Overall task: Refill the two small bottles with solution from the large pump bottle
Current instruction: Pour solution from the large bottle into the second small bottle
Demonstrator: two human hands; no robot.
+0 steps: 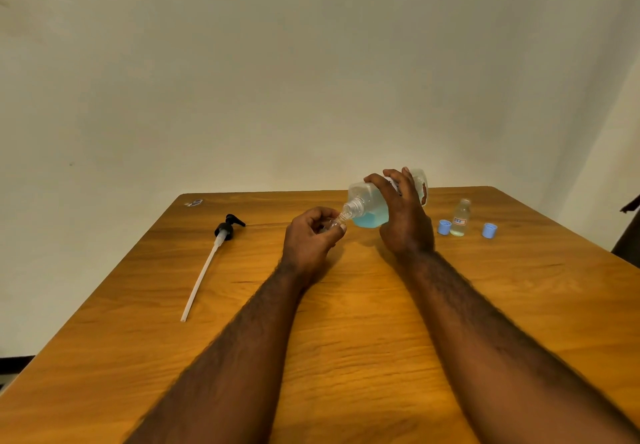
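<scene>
My right hand (403, 215) grips the large clear bottle (369, 206), which is tipped on its side with its open neck pointing left and blue solution pooled in its lower side. That neck meets the mouth of a small clear bottle (335, 223), which my left hand (310, 239) holds; most of this small bottle is hidden by my fingers. A second small clear bottle (461, 218) stands upright and uncapped at the right. Two blue caps (444, 227) (489, 230) lie on either side of it.
The black pump head with its long white tube (207, 263) lies on the wooden table (346, 339) at the left. A small wrapper scrap (194, 203) sits near the far left corner. A dark object (628, 235) shows at the right edge.
</scene>
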